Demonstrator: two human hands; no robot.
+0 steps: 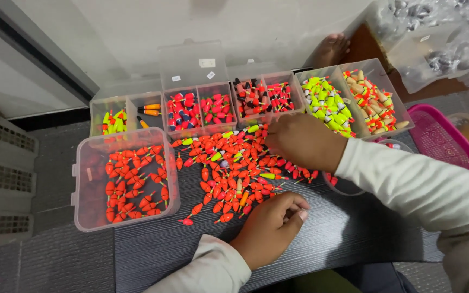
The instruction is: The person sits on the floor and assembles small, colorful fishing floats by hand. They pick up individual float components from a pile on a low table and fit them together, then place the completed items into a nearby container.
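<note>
A heap of small orange, red and yellow-green fishing floats [234,168] lies on the dark ribbed mat. My right hand [304,142] reaches into the heap's far right part, fingers curled down among the floats; whether it holds one is hidden. My left hand [270,228] rests at the heap's near edge, fingers curled in, touching the closest floats. A clear plastic box [82,179] at the left holds several orange floats. Behind the heap stand clear compartment boxes [199,111] with sorted floats.
Two clear bins hold yellow-green floats [327,103] and tan-orange floats [373,100] at the back right. A pink basket [443,138] sits at the right, plastic bags [435,49] behind it. A grey crate [4,173] stands at the far left. Another person's foot [329,49] shows behind the bins.
</note>
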